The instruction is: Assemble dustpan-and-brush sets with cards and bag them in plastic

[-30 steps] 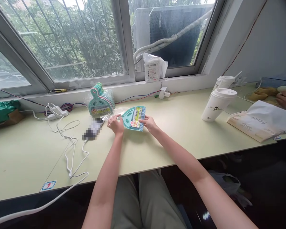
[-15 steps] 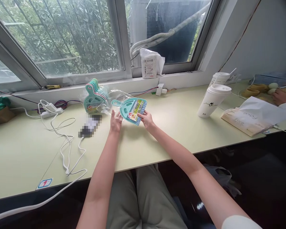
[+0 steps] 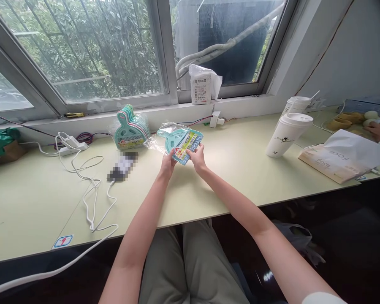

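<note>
Above the table, a small turquoise dustpan-and-brush set point(image 3: 181, 143) with a printed card is held at a slant, its handle toward the upper left. Clear plastic wrap point(image 3: 155, 144) hangs around the handle end. My left hand point(image 3: 167, 164) is closed on the lower left edge of the set. On the lower right, my right hand point(image 3: 198, 158) pinches the bristle side, thumb over the front. To the left, a row of similar wrapped dustpan sets point(image 3: 129, 131) stands upright against the sill.
White cables point(image 3: 93, 202) and a power strip point(image 3: 72, 148) lie on the left, near a pixelated item point(image 3: 123, 166). White cups point(image 3: 285, 137) and a tissue pack point(image 3: 332, 156) stand right. A paper-wrapped packet point(image 3: 202, 86) sits on the sill. Another person's hand point(image 3: 378, 130) shows far right.
My left hand has moved right and closed on the set's lower edge; before, it was beside the set with fingers spread. The set has shifted slightly right, and wrap now covers its handle.
</note>
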Tool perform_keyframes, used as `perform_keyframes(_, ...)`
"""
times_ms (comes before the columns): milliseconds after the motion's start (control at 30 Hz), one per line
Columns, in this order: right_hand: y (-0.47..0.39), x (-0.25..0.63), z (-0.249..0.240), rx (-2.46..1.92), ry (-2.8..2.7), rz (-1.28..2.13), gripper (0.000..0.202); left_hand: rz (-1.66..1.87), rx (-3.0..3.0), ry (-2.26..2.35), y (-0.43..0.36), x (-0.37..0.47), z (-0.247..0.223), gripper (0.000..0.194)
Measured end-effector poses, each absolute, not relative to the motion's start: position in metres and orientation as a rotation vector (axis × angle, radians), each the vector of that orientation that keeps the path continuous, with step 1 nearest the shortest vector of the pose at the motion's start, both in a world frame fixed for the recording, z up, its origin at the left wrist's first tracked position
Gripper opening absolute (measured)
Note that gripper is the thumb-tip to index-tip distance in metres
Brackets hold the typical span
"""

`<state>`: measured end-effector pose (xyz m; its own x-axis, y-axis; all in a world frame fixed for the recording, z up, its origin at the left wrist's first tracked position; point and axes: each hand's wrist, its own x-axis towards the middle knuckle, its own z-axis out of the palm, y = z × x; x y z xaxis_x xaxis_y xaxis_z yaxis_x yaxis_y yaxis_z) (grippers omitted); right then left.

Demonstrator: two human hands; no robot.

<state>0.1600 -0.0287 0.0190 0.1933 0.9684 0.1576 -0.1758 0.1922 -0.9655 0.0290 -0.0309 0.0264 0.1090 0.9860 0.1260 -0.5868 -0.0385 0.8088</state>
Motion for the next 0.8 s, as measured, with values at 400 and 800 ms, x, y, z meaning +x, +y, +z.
perform_keyframes(400, -0.032, 0.172, 0.035, -0.758, -0.823, 1.301, 0.032, 1.249, 1.136, 0.743, -0.035, 0.033, 0.030, 0.056)
perform_keyframes(800, -0.039, 0.156, 0.034, -0.666, -0.802, 1.396, 0.029, 1.596, 1.041, 0.825, -0.032, 0.040, 0.024, 0.042)
